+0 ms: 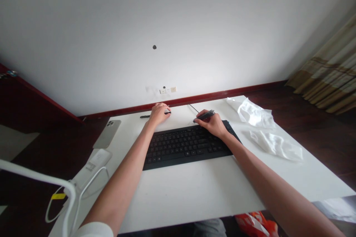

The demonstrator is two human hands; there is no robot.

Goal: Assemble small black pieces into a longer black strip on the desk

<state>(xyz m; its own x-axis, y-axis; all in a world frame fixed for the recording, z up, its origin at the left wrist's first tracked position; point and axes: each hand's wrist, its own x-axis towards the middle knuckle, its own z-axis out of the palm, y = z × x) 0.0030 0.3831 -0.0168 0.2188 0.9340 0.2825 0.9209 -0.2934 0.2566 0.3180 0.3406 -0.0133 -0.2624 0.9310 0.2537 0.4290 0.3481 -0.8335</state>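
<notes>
A black keyboard [178,148] lies on the white table, slightly askew. My right hand [214,125] is closed over the keyboard's far right part, gripping a dark pen-like tool [207,115] that points left; its exact kind is unclear. Beyond the keyboard's far left edge, my left hand [159,114] has its fingers curled down at a thin black strip [144,116]. A dark end of something also shows by the thumb and fingertips, and the hand hides the part between.
On the left of the table [200,185] lie a phone [107,134], a white box [93,164] and a white cable [89,181]. Crumpled clear plastic wrapping [253,113] covers part of the right side. A thin black cable [194,108] runs off the far edge.
</notes>
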